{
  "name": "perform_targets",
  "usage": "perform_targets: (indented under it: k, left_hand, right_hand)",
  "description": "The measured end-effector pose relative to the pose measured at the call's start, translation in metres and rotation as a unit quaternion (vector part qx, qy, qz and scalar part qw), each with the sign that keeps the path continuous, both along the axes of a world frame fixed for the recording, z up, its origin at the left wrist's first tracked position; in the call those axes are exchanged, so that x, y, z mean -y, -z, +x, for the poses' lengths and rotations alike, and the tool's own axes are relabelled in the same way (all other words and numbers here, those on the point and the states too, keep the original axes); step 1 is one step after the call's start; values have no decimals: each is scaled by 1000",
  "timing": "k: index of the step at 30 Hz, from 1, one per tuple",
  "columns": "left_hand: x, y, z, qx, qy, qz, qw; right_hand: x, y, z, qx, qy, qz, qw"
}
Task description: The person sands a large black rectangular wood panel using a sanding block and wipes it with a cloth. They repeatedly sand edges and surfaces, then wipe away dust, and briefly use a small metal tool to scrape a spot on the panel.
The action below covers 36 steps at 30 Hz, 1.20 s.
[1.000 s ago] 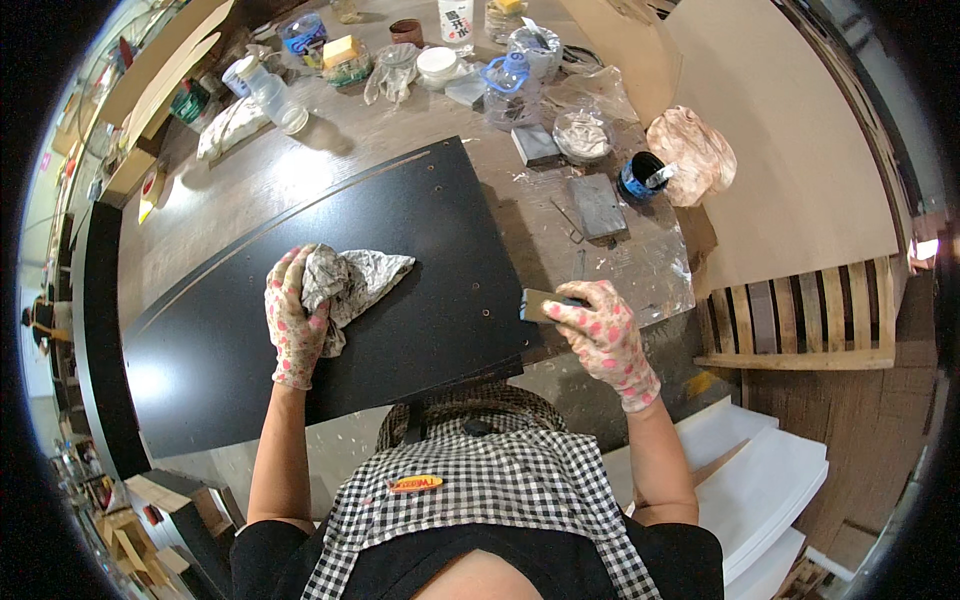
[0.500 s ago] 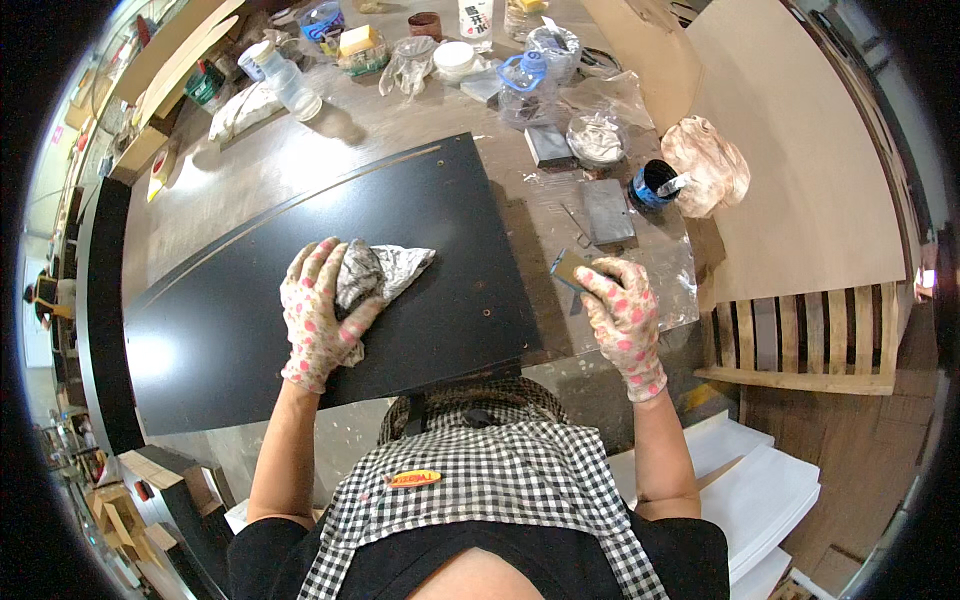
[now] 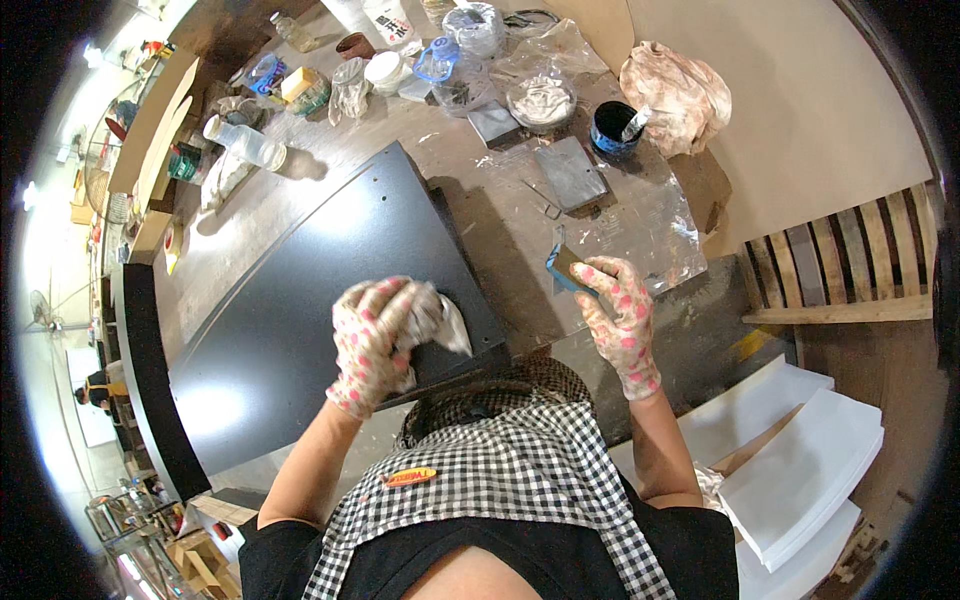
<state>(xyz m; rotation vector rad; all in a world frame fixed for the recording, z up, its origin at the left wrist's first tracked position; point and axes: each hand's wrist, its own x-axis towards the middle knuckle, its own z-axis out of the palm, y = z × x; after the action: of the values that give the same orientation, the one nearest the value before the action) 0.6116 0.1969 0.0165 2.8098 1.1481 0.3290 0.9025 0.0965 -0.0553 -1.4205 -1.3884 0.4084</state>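
Note:
My left hand, in a white glove with pink dots, is closed around a crumpled grey-and-white rag. The rag lies against the glossy black panel close to its near right corner; motion smears the fingers slightly. To the right, my gloved right hand pinches a small flat sanding block with a brown face and blue edge. That hand is held over the near edge of the worktable, apart from the panel.
Beyond the right hand are a grey flat block, a dark can with a brush in it, and a bowl of white cloth. Jars and bottles crowd the far side. A slatted wooden pallet and white sheets are at right.
My left hand has moved the rag rightward and nearer, toward the panel's near right corner. The right hand still holds the sanding block, now tilted more. The whole view has turned.

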Motion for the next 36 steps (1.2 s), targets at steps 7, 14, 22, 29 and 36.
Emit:
perform_targets:
  k: [7,14,22,29,36]
  left_hand:
    - [34,-1,13,45,95,-30,994]
    - [34,2,10,52,88,-30,994]
    - [35,3,9,54,74,-44,995]
    - [33,1,9,70,70,-68,993]
    - [19,-2,28,0,-11,-20,1000]
  right_hand:
    - [-11,-19,-17,180,-85,46,979]
    - [-38,-52,-26,339,-172,58,923]
    - [-45,-67,-26,363,-216,24,906]
    - [-46,-63,-5,297,-189,24,936]
    - [-28,-47,11,79,-87,48,992]
